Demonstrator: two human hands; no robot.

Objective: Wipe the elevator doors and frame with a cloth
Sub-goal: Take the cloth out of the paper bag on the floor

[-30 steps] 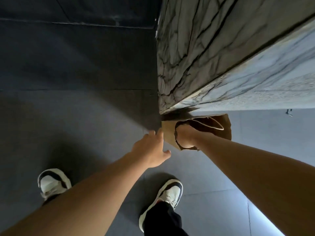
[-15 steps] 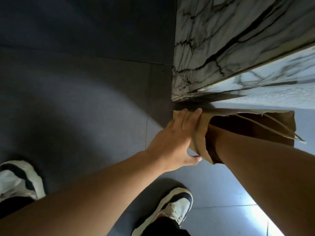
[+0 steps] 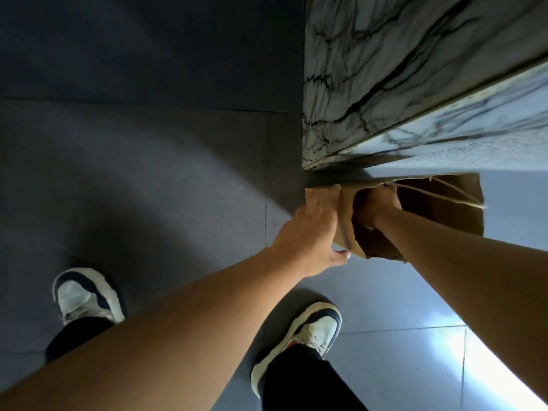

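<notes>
a brown paper bag [image 3: 444, 215] stands on the floor [image 3: 148, 188] against the foot of a marble wall corner [image 3: 370, 84], on the right of the scene. the left hand [image 3: 314, 232] lies flat against the bag's near-left side, fingers spread along the paper and thumb hooked under the torn rim, steadying it and not gripping hard. the right hand [image 3: 376, 203] is sunk past the wrist into the bag's mouth; whether it is clenched on anything or loose cannot be told, since the paper hides the fingers.

the cloth is not in view. it is probably inside the bag, which would make this the fetching step, with no wiping begun. no elevator door or frame shows here either.

the main risk, as i judge it, is the paper. the rim by the left thumb is already ragged, and a forearm pulled out at an angle could rip that tear further down the side. the string handle [image 3: 439, 192] crosses the opening just right of the right wrist, so a quick withdrawal could snag it and tip the bag. the left hand only presses from one side, so the bag could slide along the smooth tile toward the right. two shoes [image 3: 311, 330] stand near the bag, so a spill would land underfoot.
</notes>
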